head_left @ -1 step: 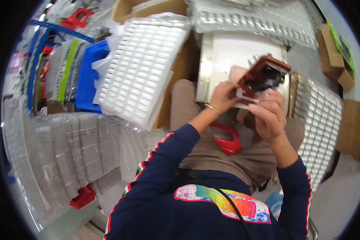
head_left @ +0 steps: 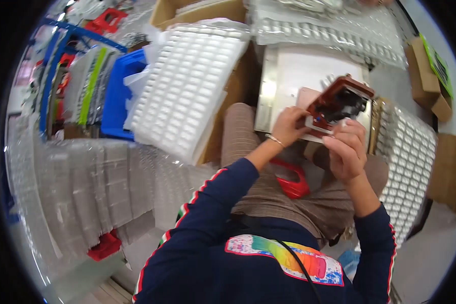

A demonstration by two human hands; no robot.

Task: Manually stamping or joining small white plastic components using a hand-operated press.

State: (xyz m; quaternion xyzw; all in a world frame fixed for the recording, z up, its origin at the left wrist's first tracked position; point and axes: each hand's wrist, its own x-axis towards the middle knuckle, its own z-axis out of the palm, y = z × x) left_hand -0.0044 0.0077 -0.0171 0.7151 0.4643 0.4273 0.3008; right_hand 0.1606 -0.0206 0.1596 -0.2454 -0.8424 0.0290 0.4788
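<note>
Because its open side tilts up toward the person, the reddish-brown housing (head_left: 334,96) probably leaves its black inner parts (head_left: 350,105) easy to see. It is over the white board (head_left: 291,76), its left edge pinched by the left hand (head_left: 290,125), seemingly for steadiness. The right hand (head_left: 348,148) bunches its fingers beside the lower edge; whether they grip anything cannot be told.

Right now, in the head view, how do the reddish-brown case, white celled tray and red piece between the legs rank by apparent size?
1. White celled tray
2. Reddish-brown case
3. Red piece, visible part only
</note>
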